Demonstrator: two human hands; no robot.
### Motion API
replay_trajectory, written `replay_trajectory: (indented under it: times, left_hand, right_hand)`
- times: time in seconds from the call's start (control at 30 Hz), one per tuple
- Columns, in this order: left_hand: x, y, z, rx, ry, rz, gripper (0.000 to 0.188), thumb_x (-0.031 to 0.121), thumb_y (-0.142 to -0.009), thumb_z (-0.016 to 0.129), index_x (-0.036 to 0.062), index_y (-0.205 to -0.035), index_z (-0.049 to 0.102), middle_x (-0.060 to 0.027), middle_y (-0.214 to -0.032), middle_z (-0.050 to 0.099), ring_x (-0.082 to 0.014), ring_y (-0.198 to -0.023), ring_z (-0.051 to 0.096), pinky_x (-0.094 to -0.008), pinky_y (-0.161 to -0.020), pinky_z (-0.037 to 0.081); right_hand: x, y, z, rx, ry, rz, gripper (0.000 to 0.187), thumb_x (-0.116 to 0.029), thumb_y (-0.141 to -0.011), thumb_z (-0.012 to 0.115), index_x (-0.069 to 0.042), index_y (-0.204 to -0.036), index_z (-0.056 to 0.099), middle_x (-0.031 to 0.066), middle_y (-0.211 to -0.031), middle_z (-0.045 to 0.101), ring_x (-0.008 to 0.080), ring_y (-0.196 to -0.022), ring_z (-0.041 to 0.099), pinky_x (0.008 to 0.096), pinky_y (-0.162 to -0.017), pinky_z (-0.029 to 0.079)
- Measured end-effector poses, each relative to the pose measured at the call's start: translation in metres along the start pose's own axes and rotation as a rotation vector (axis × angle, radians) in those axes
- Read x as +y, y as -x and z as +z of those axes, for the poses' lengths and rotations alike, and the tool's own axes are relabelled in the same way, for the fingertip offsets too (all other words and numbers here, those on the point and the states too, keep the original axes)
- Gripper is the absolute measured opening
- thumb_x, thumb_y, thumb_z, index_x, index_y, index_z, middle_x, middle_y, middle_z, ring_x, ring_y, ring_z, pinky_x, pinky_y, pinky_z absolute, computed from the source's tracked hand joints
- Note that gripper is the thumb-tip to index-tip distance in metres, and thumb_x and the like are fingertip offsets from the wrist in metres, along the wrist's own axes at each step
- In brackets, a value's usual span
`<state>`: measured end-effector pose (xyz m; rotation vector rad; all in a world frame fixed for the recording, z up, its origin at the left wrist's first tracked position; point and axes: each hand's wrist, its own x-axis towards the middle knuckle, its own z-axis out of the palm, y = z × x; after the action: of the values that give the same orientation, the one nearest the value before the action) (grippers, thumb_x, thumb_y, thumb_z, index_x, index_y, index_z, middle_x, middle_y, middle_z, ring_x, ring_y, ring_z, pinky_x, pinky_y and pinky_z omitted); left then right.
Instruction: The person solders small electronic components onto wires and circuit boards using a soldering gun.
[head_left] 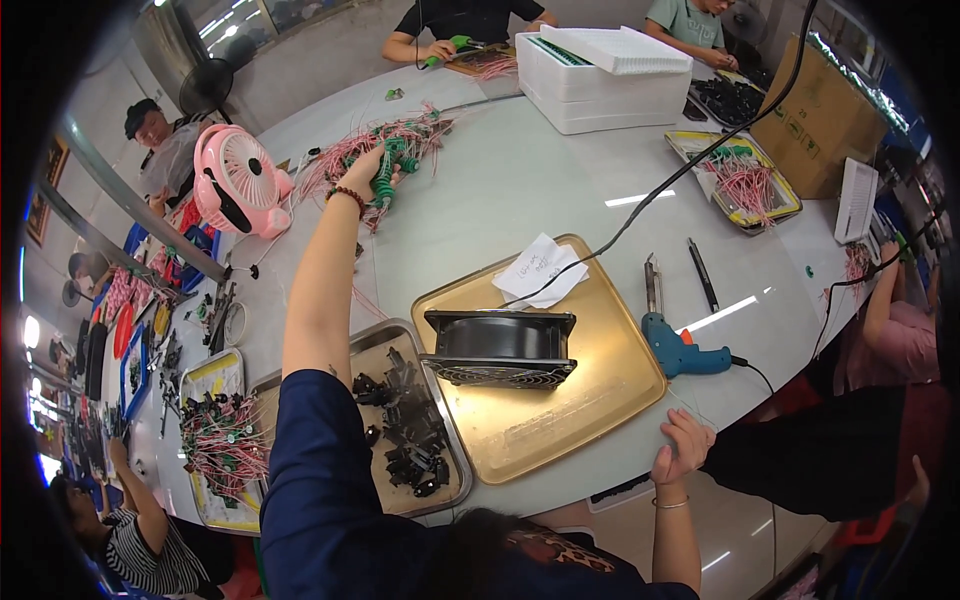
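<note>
Far across the table (520,190), left hand (372,168) grips green-pink wires (385,150); right hand (682,445) clasps table edge.

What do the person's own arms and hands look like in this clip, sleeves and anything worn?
Both hands are bare, no gloves. The left hand has a dark red bead bracelet at the wrist and a dark navy short sleeve above. The right hand wears a thin pale bangle.

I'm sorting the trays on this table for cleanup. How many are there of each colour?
Gold trays: 1, under the black fan
Silver trays: 1, holding black parts
Yellow-rimmed trays: 2, one at the lower left, one at the far right, both with pink wires
Total: 4
</note>
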<state>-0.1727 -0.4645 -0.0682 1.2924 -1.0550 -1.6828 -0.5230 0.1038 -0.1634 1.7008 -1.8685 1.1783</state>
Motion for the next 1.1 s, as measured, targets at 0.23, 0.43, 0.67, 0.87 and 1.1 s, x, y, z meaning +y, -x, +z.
replay_trajectory:
  times: [0.23, 0.43, 0.67, 0.87, 1.1]
  left_hand:
    - [-0.01, 0.011, 0.016, -0.008, -0.065, 0.052, 0.036, 0.04, -0.097, 0.049, 0.0051, -0.103, 0.053, -0.0058, -0.076, 0.056, -0.0154, -0.055, 0.053, -0.0289, -0.043, 0.045]
    - [-0.014, -0.012, 0.014, 0.162, -0.479, 0.436, 0.034, 0.04, -0.094, 0.055, 0.0059, -0.092, 0.058, 0.0009, -0.069, 0.05, -0.0113, -0.05, 0.044, -0.028, -0.045, 0.037]
    - [0.063, 0.016, 0.029, 0.266, -1.34, 0.425, 0.047, 0.046, -0.088, 0.056, 0.0015, -0.099, 0.066, -0.0139, -0.08, 0.068, -0.0218, -0.077, 0.068, -0.0357, -0.073, 0.051]
    - [0.153, 0.022, 0.028, 0.345, -1.128, 0.632, 0.052, 0.05, -0.087, 0.056, 0.0014, -0.102, 0.067, -0.0152, -0.089, 0.069, -0.0234, -0.078, 0.068, -0.0339, -0.075, 0.052]
    - [0.225, 0.006, 0.0, 0.406, -0.644, 0.925, 0.046, 0.044, -0.088, 0.062, 0.0001, -0.099, 0.069, -0.0031, -0.08, 0.064, -0.012, -0.073, 0.057, -0.0296, -0.07, 0.044]
  right_hand:
    - [0.001, 0.0, -0.001, 0.001, 0.005, -0.003, 0.028, -0.025, -0.074, 0.046, -0.005, -0.081, 0.064, 0.0121, -0.098, 0.07, 0.0268, -0.097, 0.064, 0.0359, -0.09, 0.036]
    - [-0.001, 0.0, 0.0, 0.006, 0.003, -0.006, 0.027, -0.024, -0.074, 0.046, -0.005, -0.081, 0.064, 0.0118, -0.098, 0.07, 0.0267, -0.098, 0.064, 0.0363, -0.09, 0.036]
    - [-0.001, -0.002, 0.001, 0.02, 0.005, -0.012, 0.027, -0.024, -0.072, 0.048, -0.006, -0.08, 0.066, 0.0101, -0.097, 0.071, 0.0262, -0.095, 0.065, 0.0339, -0.085, 0.036]
    - [0.0, -0.002, 0.0, 0.017, 0.017, 0.01, 0.027, -0.025, -0.071, 0.048, -0.006, -0.079, 0.065, 0.0103, -0.097, 0.071, 0.0264, -0.094, 0.065, 0.0342, -0.086, 0.036]
    - [0.001, 0.0, 0.0, 0.015, 0.018, 0.005, 0.027, -0.025, -0.072, 0.047, -0.007, -0.079, 0.065, 0.0099, -0.096, 0.07, 0.0265, -0.095, 0.065, 0.0345, -0.086, 0.036]
